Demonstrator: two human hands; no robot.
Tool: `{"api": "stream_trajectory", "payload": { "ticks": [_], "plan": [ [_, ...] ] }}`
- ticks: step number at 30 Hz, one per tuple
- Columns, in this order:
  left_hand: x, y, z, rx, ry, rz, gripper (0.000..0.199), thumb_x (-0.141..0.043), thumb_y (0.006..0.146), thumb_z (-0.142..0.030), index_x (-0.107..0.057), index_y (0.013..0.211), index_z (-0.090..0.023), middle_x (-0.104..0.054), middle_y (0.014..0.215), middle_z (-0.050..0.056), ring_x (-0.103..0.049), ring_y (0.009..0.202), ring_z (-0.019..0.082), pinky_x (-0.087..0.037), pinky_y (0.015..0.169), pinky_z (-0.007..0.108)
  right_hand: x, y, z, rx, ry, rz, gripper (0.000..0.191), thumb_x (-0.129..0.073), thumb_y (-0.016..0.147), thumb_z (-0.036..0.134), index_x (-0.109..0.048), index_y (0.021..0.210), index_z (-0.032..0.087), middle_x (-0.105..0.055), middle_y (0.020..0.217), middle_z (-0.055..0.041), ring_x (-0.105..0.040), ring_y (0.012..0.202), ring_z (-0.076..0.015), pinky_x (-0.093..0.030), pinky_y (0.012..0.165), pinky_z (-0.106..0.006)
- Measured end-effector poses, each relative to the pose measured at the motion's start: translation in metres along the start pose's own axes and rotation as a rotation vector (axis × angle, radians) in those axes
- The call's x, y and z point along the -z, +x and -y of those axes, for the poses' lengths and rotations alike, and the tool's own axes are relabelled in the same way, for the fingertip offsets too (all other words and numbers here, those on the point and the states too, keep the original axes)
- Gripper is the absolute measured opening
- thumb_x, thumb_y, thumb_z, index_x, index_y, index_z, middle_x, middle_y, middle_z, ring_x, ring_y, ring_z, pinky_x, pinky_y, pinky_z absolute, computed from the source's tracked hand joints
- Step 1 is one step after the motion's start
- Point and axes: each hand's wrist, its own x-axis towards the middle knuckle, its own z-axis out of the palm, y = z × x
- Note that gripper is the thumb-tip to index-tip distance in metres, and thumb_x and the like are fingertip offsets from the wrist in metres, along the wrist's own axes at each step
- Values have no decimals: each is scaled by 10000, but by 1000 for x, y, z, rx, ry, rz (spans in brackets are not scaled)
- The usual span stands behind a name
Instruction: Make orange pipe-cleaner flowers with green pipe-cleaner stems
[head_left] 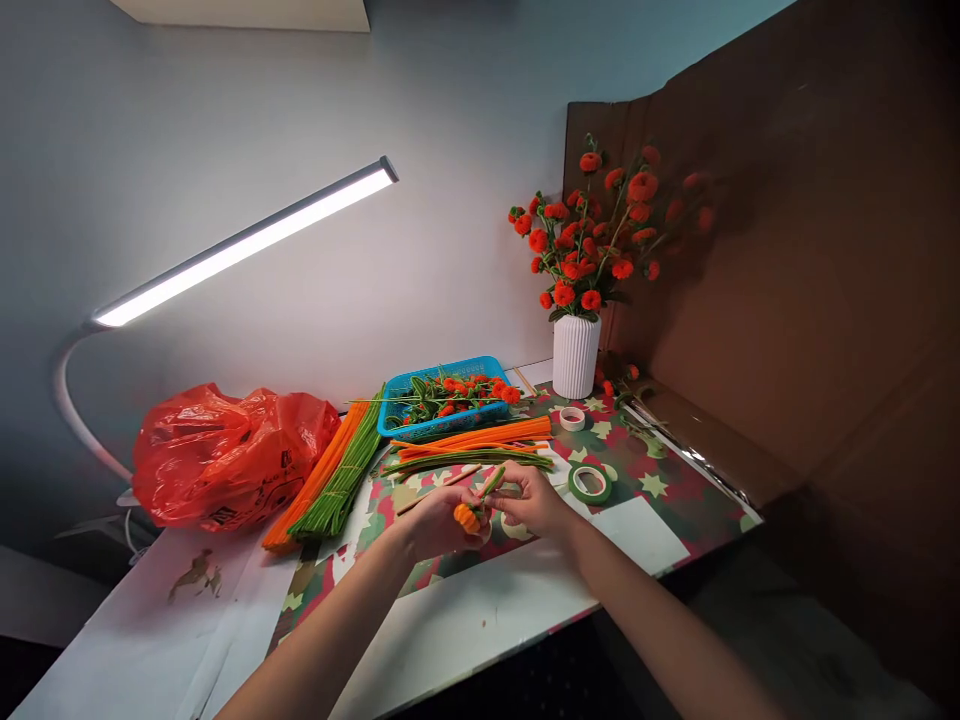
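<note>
Over the front of the table my two hands meet at one small orange pipe-cleaner flower (pixel 466 517) with a green stem. My left hand (pixel 439 522) is closed around it, the orange head showing beside the thumb. With fingers pinched together, my right hand (pixel 531 500) holds the green stem (pixel 493 482), which slants up from the flower. Just beyond the hands lie orange pipe cleaners (pixel 480 436) and green pipe cleaners (pixel 450 460). A roll of green tape (pixel 589 484) rests to the right of my right hand.
A blue basket (pixel 397 428) of finished flowers stands behind. Larger pipe-cleaner bundles (pixel 341 480) lean beside a red plastic bag (pixel 225 460) at left. A white vase (pixel 576 358) with orange flowers, a white tape roll (pixel 571 419) and a cardboard wall (pixel 787 280) are right. A lit lamp (pixel 247 245) hangs above.
</note>
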Motion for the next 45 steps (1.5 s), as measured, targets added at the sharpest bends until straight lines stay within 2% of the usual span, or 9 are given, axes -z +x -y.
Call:
{"api": "stream_trajectory", "payload": {
  "ticks": [3, 8, 11, 21, 26, 32, 35, 41, 45],
  "plan": [
    [-3, -1, -2, -39, 119, -23, 194, -611, 638, -333, -583, 684, -147, -565, 651, 26, -531, 621, 146, -400, 602, 269, 1, 1, 2, 115, -116, -25, 129, -655, 787, 308, -677, 755, 185, -587, 782, -29, -555, 780, -168, -471, 602, -254],
    [-16, -8, -3, -577, 714, -385, 285, -708, 652, -391, -637, 831, -181, -612, 825, 34, -532, 720, 164, -398, 634, 255, 1, 5, -3, 199, -307, -189, 137, -604, 806, 236, -593, 677, 188, -576, 732, -22, -534, 829, -183, -453, 776, -323],
    [-19, -8, 1, -691, 858, -469, 234, -678, 685, -402, -646, 741, -178, -579, 699, 21, -486, 647, 150, -362, 575, 242, -1, 6, -7, 169, -292, -221, 161, -598, 813, 271, -588, 673, 193, -576, 751, -33, -547, 833, -192, -465, 759, -330],
    [-3, -4, 8, -342, 111, -133, 175, -675, 641, -275, -556, 677, -153, -518, 646, -11, -479, 535, 90, -356, 516, 217, 2, 4, -1, 227, -192, -90, 118, -633, 817, 306, -690, 804, 204, -632, 830, -50, -568, 856, -192, -488, 776, -332],
    [-8, -6, 8, -370, 167, -188, 190, -657, 641, -301, -532, 666, -160, -506, 637, -15, -452, 532, 90, -343, 502, 215, 3, 6, -7, 164, -141, -125, 138, -664, 770, 315, -707, 767, 185, -646, 824, -50, -593, 803, -184, -497, 720, -308],
    [-21, -7, 10, -466, 316, -345, 181, -627, 666, -321, -532, 660, -167, -493, 569, -35, -435, 528, 90, -325, 534, 220, 2, 8, -11, -115, 54, -64, 240, -678, 726, 401, -684, 741, 161, -579, 602, 11, -469, 433, -91, -386, 397, -219],
    [-21, -7, 11, -424, 177, -315, 174, -642, 645, -298, -533, 662, -164, -500, 591, -35, -438, 532, 84, -297, 510, 211, 0, 8, -11, -159, 127, -79, 268, -709, 683, 420, -675, 730, 159, -569, 605, 16, -412, 381, -67, -365, 356, -217],
    [-13, -2, 14, -121, -146, -87, 160, -631, 618, -276, -539, 678, -159, -535, 603, -13, -430, 484, 84, -344, 527, 236, -1, 7, -13, -90, 137, -40, 265, -701, 698, 409, -684, 778, 157, -614, 748, -27, -484, 505, -89, -388, 389, -196],
    [-14, -2, 13, -212, 32, -155, 156, -586, 658, -307, -553, 654, -155, -558, 629, 12, -481, 537, 116, -373, 546, 250, 0, 6, -11, -109, 45, -53, 247, -677, 720, 406, -642, 745, 162, -576, 746, -20, -486, 504, -95, -396, 394, -207]
  ]
}}
